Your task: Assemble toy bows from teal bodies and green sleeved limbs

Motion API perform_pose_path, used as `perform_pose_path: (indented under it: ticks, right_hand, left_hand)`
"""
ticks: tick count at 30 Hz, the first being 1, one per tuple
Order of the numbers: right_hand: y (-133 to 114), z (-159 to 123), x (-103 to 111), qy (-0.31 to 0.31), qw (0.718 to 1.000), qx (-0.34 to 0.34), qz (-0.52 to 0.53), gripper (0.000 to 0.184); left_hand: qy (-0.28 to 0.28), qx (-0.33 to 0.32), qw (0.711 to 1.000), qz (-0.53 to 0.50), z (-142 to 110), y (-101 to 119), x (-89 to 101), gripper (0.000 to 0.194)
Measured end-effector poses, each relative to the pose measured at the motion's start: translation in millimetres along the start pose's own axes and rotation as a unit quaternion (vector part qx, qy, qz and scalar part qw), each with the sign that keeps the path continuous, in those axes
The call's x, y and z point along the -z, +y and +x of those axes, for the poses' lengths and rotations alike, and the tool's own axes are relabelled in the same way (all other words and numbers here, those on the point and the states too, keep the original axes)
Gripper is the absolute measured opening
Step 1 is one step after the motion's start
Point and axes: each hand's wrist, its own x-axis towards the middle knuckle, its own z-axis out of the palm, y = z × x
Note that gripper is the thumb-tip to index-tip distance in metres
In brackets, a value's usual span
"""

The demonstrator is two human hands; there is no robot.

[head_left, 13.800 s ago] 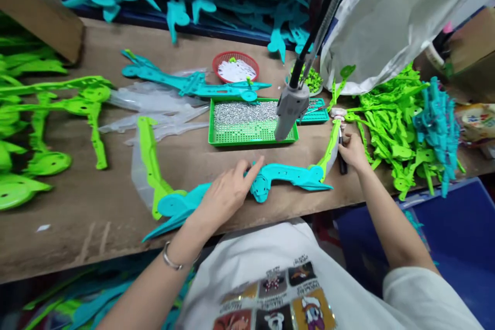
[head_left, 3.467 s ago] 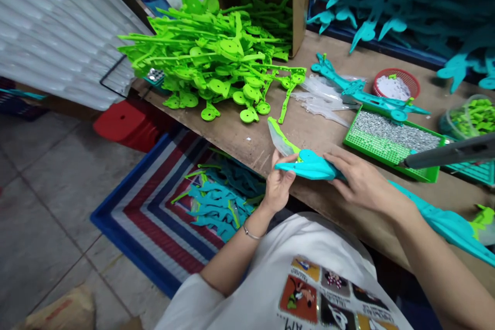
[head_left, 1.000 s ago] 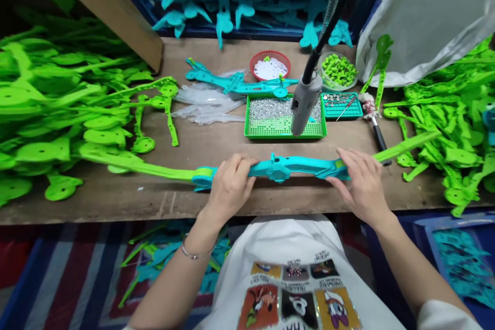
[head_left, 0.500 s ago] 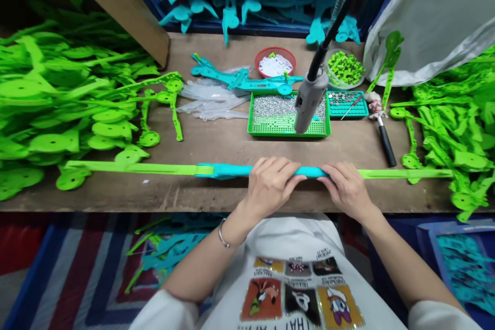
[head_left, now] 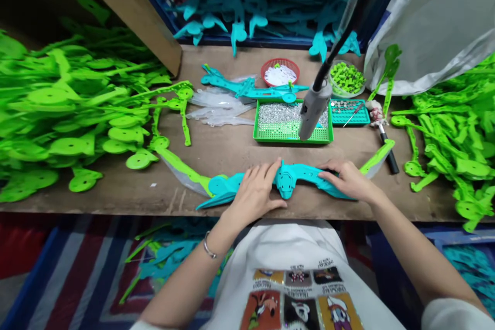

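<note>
A toy bow of teal plastic (head_left: 285, 185) with lime-green limbs (head_left: 189, 171) lies face up along the front of the table. Clear plastic strips show along the limbs. My left hand (head_left: 253, 188) rests over the bow's teal part left of the centre, fingers stretched across it and thumb spread toward the near edge. On the right teal arm, my right hand (head_left: 346, 178) grips with the thumb on the near side and fingers at the far edge. The part under my left palm is hidden.
Piles of lime-green parts (head_left: 58, 98) flank both sides. Behind the bow stand a green tray (head_left: 293, 141) of small metal pieces, a red basket (head_left: 280, 83), a bowl of green bits (head_left: 347, 78), a teal tray (head_left: 361, 113) and a black-handled hammer (head_left: 390, 157). A grey power screwdriver (head_left: 314, 113) hangs overhead.
The bow has been turned from edge-on to face up, showing its centre piece and bent limbs. My left hand has shifted slightly left and flattened over it.
</note>
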Motion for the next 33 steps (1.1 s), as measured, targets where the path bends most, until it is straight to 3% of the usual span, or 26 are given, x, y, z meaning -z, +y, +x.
perform_pose_path:
  ticks: [3,6,8,10,13,18,23,28,31,33]
  right_hand:
    - [3.3,9.4,10.0,0.020,1.000,0.006,-0.011,0.026]
    - [10.3,33.9,33.7,0.153,0.987,0.010,-0.038,0.023]
    - [13.9,61.3,53.9,0.234,0.970,0.015,-0.068,0.022]
    - [13.7,96.7,72.5,0.262,0.959,0.023,-0.106,0.021]
    - [5.9,159.5,90.7,0.240,0.957,0.021,-0.162,0.024]
    - [-12.0,265.9,99.1,0.206,0.956,-0.002,-0.210,0.032]
    - [-14.0,344.5,98.5,0.085,0.967,-0.054,-0.235,0.023]
    - [-7.4,383.0,100.0,-0.025,0.968,-0.077,-0.237,0.024]
    - [-3.9,386.7,104.0,-0.034,0.974,-0.064,-0.214,0.016]
    - [-2.1,382.8,105.8,-0.008,0.982,-0.048,-0.185,0.012]
  left_hand:
    - [0.012,-0.005,1.000,-0.010,-2.0,-1.6,-10.5,0.106]
    - [0.038,-0.016,0.999,-0.022,-5.0,0.6,-20.1,0.102]
    - [0.084,-0.003,0.996,-0.007,-11.5,4.5,-28.8,0.098]
    - [0.154,0.022,0.988,0.015,-20.8,9.4,-40.1,0.089]
    - [0.226,0.022,0.974,0.019,-33.6,15.3,-56.9,0.076]
    - [0.328,-0.011,0.944,-0.016,-40.1,15.8,-70.1,0.051]
    - [0.349,0.017,0.935,-0.056,-41.0,13.6,-75.6,0.043]
    - [0.357,0.026,0.931,-0.079,-42.8,13.1,-81.5,0.034]
    - [0.358,0.029,0.930,-0.078,-42.7,13.0,-82.9,0.031]
    - [0.360,0.032,0.929,-0.079,-42.5,13.1,-83.4,0.031]
